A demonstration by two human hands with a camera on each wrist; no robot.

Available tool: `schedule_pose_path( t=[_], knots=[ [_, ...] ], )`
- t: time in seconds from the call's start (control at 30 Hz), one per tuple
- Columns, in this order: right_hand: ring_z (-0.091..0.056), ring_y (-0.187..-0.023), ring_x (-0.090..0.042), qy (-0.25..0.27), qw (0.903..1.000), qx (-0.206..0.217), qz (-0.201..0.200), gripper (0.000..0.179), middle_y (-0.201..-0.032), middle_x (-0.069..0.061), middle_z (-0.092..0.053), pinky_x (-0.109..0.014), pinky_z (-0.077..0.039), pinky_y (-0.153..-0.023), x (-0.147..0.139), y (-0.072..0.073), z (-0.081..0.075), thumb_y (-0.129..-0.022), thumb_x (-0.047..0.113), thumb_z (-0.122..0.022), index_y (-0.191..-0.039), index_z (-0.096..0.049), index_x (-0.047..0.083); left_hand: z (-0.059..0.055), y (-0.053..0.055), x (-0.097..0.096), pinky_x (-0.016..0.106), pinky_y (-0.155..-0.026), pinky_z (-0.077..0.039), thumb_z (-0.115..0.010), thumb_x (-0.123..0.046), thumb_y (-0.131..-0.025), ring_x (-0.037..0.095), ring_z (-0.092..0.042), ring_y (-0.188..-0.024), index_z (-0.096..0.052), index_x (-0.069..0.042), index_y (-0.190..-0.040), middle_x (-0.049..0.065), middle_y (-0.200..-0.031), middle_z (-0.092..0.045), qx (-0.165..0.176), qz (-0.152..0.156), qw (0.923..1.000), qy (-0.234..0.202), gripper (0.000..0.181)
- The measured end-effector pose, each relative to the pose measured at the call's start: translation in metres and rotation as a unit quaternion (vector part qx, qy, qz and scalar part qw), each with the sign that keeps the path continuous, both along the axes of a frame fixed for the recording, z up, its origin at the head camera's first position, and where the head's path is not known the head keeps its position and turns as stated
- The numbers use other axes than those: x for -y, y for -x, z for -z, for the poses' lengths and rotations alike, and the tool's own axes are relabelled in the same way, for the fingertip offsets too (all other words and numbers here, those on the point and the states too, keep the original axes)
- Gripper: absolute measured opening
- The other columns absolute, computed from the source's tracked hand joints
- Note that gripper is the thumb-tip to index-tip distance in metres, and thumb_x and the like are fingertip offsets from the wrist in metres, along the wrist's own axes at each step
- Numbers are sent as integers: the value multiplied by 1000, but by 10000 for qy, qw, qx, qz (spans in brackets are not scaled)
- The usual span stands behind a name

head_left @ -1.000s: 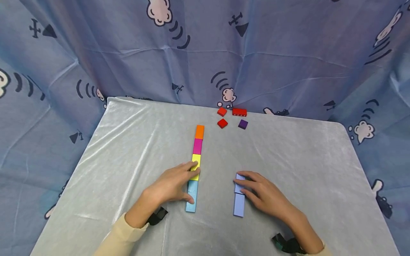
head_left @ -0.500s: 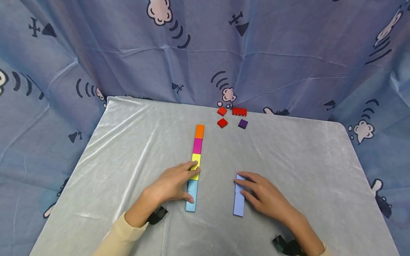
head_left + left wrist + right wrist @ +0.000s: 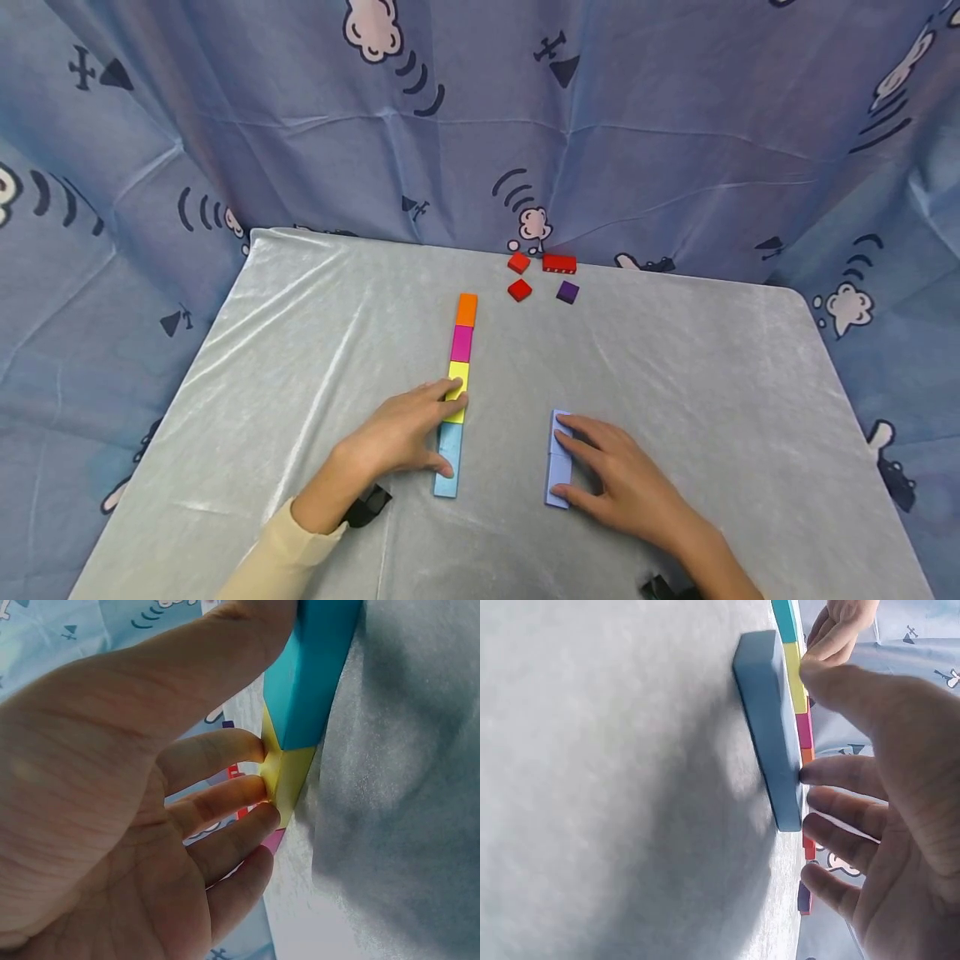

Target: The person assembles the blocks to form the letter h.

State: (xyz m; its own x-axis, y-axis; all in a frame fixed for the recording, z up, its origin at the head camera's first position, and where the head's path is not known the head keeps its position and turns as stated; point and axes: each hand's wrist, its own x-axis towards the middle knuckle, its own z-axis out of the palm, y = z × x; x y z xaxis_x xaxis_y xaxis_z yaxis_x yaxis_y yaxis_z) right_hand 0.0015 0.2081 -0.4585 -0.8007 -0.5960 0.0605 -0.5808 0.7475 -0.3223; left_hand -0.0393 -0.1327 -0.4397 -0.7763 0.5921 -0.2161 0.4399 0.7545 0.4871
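My left hand [image 3: 401, 429] lies beside a straight row of flat blocks. Its fingertips rest on the yellow block [image 3: 458, 371], while the thumb touches the light blue block [image 3: 450, 450] at the near end. Beyond them the row continues with a magenta block [image 3: 462, 343] and an orange block [image 3: 467, 310]. To the right, two periwinkle blocks [image 3: 558, 473] lie end to end, meeting at a thin seam. My right hand [image 3: 626, 483] spans them with loosely spread fingers: fingertips at the far block, thumb at the near one's end. In the right wrist view the periwinkle pair [image 3: 769, 742] appears as one bar.
Near the table's back edge lie two small red blocks [image 3: 519, 290], a longer red block [image 3: 559, 264] and a dark purple block [image 3: 567, 292]. A silvery cloth [image 3: 697, 375] covers the table. A patterned blue curtain [image 3: 300, 150] hangs around it.
The slim gap between the two periwinkle blocks has closed. My right hand has shifted slightly nearer, its thumb moving from the pair's middle to the near end. The left hand stays put.
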Motion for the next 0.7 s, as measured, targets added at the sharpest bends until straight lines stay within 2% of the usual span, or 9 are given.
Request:
schedule_pose_path(
  t=[0.13,0.23,0.7],
  knots=[
    [-61,-136,-30,55,9989,-436,-155,81,-151,-10,-62,-47,-46,-111,-1,-4,3,-81,58,-86,-139,-69,4,1,0,0,51,-119,-50,-97,-37,-75,37,-53,-146,-55,-6,-154,15,-165,-46,7,-15,10000,-14,95],
    [-61,-136,-30,75,9985,-504,-180,83,-151,-10,-62,-46,-45,-111,-1,-4,3,-80,59,-87,-139,-69,3,1,0,0,50,-118,-51,-97,-36,-74,37,-53,-145,-55,-7,-154,15,-164,-46,-2,-25,10000,-12,95],
    [-60,-139,-29,-121,9996,-115,-233,85,-154,-9,-60,-52,-54,-110,0,-1,-1,-81,59,-86,-144,-66,5,-1,0,0,51,-119,-50,-97,-35,-75,38,-51,-148,-55,-7,-154,14,-166,-45,91,-72,9999,-18,94]
  ],
)
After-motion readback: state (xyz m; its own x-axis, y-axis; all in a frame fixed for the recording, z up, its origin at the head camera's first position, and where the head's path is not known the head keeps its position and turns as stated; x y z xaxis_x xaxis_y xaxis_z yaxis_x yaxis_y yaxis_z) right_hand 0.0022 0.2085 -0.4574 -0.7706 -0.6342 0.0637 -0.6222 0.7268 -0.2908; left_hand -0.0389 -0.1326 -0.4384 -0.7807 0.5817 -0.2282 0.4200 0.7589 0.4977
